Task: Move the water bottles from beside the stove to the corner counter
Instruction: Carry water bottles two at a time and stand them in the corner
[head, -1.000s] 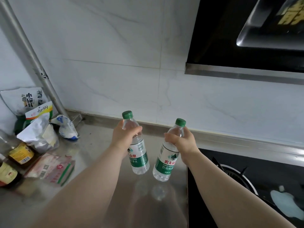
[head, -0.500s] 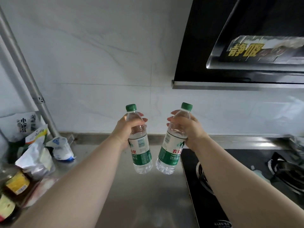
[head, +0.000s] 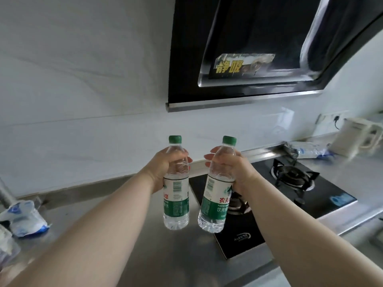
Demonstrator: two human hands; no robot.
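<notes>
The left water bottle (head: pixel 176 195) and the right water bottle (head: pixel 214 206) are both in my hands, held in the air over the steel counter (head: pixel 145 251), at the near left edge of the black stove (head: pixel 290 193). They hang side by side, close but not touching. Each is clear plastic with a green cap screwed on and a green and white label. Clear water shows through the bare base below each label and through the shoulder above it.

Both bottles have the long axis running up and down, cap on top. The left one is almost upright. The right one tilts, with its cap leaning to the right and its base swung in toward the other bottle.

My left hand (head: pixel 163 170) is wrapped round the upper body of the left bottle, just above the label, and the fingertips (head: pixel 188 160) curl round onto its far side. My right hand (head: pixel 238 170) grips the right bottle at the same height, with its fingertips (head: pixel 208 156) showing past the bottle's left edge.

A gas burner (head: pixel 292 176) sits on the stove behind my right hand, and the black range hood (head: pixel 248 48) hangs above it. A crumpled white and blue bag (head: pixel 24 220) lies at the counter's left end. At the far right there is a pale kettle (head: pixel 356 139), blurred, with another plastic bag (head: pixel 308 149) beside it.
</notes>
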